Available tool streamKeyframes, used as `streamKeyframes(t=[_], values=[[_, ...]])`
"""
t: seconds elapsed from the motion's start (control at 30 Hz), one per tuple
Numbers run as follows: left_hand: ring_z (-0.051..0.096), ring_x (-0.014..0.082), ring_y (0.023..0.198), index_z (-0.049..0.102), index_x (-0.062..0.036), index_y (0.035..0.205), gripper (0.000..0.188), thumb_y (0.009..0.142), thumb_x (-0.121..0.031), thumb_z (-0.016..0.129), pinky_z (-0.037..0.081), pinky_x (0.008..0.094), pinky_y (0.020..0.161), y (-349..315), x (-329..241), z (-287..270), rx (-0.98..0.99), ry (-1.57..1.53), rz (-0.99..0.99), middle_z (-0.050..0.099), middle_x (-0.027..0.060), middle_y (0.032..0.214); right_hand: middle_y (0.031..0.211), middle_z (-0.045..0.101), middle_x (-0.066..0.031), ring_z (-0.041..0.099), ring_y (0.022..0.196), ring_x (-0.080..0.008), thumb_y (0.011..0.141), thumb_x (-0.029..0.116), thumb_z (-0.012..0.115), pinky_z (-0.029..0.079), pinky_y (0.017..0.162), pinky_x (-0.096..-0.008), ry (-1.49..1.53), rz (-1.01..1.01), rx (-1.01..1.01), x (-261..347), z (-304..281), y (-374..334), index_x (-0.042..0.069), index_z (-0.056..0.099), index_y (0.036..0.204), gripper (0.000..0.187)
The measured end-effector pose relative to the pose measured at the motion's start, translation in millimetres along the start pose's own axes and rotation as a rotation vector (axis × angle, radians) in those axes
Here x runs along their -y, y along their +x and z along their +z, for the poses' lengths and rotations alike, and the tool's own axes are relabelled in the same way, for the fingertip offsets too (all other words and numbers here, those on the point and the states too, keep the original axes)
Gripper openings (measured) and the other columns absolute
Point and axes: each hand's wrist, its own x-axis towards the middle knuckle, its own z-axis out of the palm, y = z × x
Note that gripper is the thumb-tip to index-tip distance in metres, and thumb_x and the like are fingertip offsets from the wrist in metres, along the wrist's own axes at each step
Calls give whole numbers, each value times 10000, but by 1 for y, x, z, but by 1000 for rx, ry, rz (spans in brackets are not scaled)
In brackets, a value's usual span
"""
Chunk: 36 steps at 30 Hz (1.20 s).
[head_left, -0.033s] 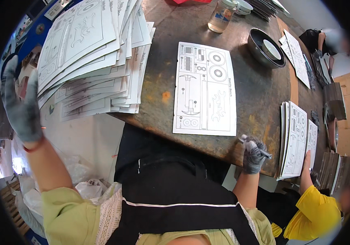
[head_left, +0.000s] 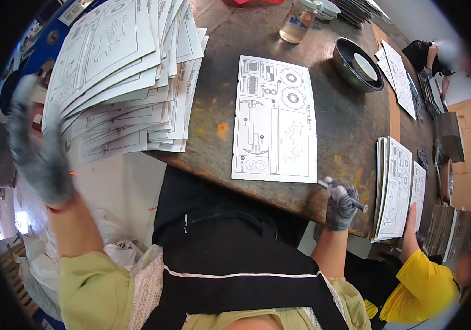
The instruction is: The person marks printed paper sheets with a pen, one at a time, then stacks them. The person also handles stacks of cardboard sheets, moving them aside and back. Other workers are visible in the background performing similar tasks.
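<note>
My left hand (head_left: 43,146), in a grey glove, hangs in the air just left of a tall stack of white printed cards (head_left: 131,71). Its fingers are spread, smeared a little by motion, and hold nothing. A single card (head_left: 275,121) with line drawings of tools lies flat on the table before me. Off that card's near right corner, my right hand (head_left: 341,208), also gloved in grey, is closed around a slim silver metal rod (head_left: 360,205). The rod sticks out on both sides of the fist; its exact kind cannot be made out.
On the dark worn table (head_left: 213,104) stand a glass jar (head_left: 300,22) of liquid and a black bowl (head_left: 351,60) with a smaller white bowl inside. A co-worker in a yellow sleeve (head_left: 422,286) holds a bundle of cards (head_left: 395,190) at the right. Another person is at the far right.
My left hand has come down and slightly rightward, nearer the stack's lower left side. My right hand stays almost in place with the rod.
</note>
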Motion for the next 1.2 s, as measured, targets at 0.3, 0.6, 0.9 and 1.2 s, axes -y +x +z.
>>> streamKeyframes(t=[0.3, 0.6, 0.9, 1.2], values=[[201, 322, 1398, 259, -117, 1455, 895, 777, -617, 558, 109, 474, 1135, -165, -101, 221, 1184, 76, 180, 235, 171, 1502, 584, 447, -19, 476, 585, -173, 788, 184, 592, 434, 874, -407, 613, 29, 300, -67, 113, 142, 65, 464, 554, 292], [219, 314, 1394, 255, -88, 1456, 839, 835, -609, 472, 117, 477, 1133, -166, -99, 230, 1281, 98, 145, 245, 157, 1505, 851, 672, -87, 629, 829, -190, 895, 257, 548, 492, 808, -316, 26, -194, 201, -110, 134, 160, -23, 672, 894, 307], [254, 299, 1380, 263, -22, 1438, 889, 817, -611, 503, 119, 442, 1142, -175, -102, 239, 1247, 104, 56, 288, 172, 1480, 955, 673, -157, 639, 961, -293, 829, 274, 527, 486, 878, -381, -313, -195, 367, -41, 118, 57, -11, 659, 932, 331], [240, 320, 1380, 261, -10, 1436, 917, 797, -611, 529, 112, 421, 1150, -173, -98, 236, 1287, 96, 86, 269, 192, 1483, 905, 650, -146, 624, 812, -258, 868, 360, 530, 503, 743, -354, -327, -127, 407, -20, 94, -7, 25, 641, 910, 356]])
